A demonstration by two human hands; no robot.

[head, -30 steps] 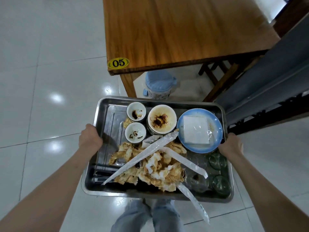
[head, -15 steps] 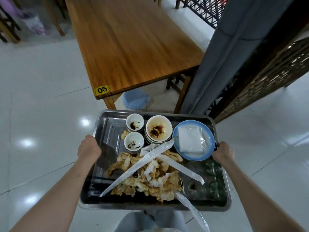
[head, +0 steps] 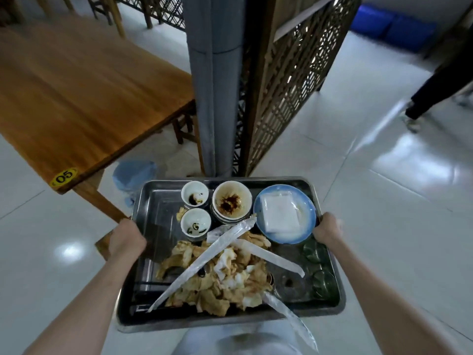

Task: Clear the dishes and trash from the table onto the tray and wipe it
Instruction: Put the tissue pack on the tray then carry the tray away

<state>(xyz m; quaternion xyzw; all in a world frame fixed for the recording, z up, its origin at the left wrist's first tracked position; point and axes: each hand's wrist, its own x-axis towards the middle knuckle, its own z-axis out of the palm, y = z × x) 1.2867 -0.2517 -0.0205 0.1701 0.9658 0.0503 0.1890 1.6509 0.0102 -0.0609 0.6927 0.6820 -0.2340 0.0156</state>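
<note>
I carry a steel tray (head: 153,201) in front of me above the floor. My left hand (head: 127,239) grips its left rim and my right hand (head: 328,228) grips its right rim. On the tray stand two small white sauce cups (head: 195,193), a stack of stained bowls (head: 231,201) and a blue plate (head: 304,208) with a white folded napkin (head: 279,213). A heap of soiled tissues (head: 217,278) with clear chopstick wrappers (head: 204,257) fills the near half. Green glass cups (head: 313,253) lie at the right. The wooden table (head: 84,85), labelled 05, stands bare at the left.
A grey padded pillar (head: 215,73) and a wooden lattice screen (head: 286,80) rise just beyond the tray. A blue bin (head: 134,172) sits under the table corner. Another person's legs (head: 435,90) cross the tiled floor far right, with blue crates (head: 391,24) behind.
The view has swung right, away from the table. The table has slid to the left and the pillar, screen and open floor have come into view. Both hands keep their grip on the tray.
</note>
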